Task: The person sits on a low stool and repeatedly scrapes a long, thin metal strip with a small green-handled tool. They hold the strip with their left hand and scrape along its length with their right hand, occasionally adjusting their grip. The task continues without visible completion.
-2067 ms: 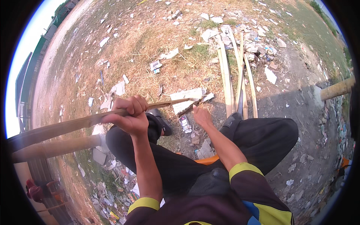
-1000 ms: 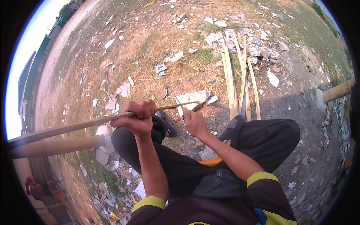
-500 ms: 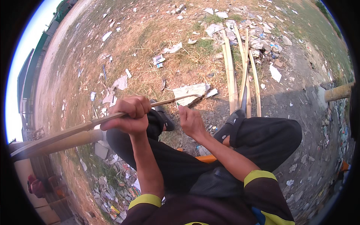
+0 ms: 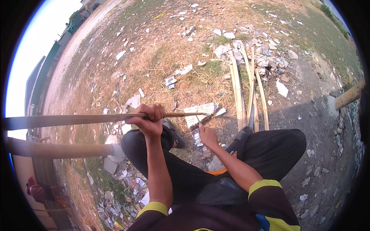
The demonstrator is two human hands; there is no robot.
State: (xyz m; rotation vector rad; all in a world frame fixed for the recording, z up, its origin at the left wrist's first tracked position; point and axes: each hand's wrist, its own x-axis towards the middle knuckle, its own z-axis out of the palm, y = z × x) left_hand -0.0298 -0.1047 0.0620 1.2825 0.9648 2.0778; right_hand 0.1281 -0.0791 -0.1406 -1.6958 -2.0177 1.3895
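Note:
My left hand [image 4: 148,119] is wrapped round a long split bamboo strip [image 4: 77,120], palm toward me and knuckles up. The strip lies nearly level across the left of the view, and its thin end reaches past my fist toward the middle. My right hand [image 4: 208,138] is closed just below that thin end. A narrow, pale tip [image 4: 199,120] stands up from its fingers toward the strip; what it belongs to is hidden in the fist. Beyond my right foot, several pale bamboo strips [image 4: 237,92] lie on the ground, some crossing.
Thick bamboo poles stick in at the left [image 4: 61,148] and right [image 4: 348,96]. My bent, dark-trousered legs [image 4: 269,154] spread below my hands. A flat whitish slab [image 4: 198,112] lies beyond the strip's end. Paper and rubble litter the dry grass [image 4: 154,54].
The strip's far left end has risen, so the strip has gone from slanting to nearly level. Both hands sit a little farther right and lower in view, the view itself having shifted too.

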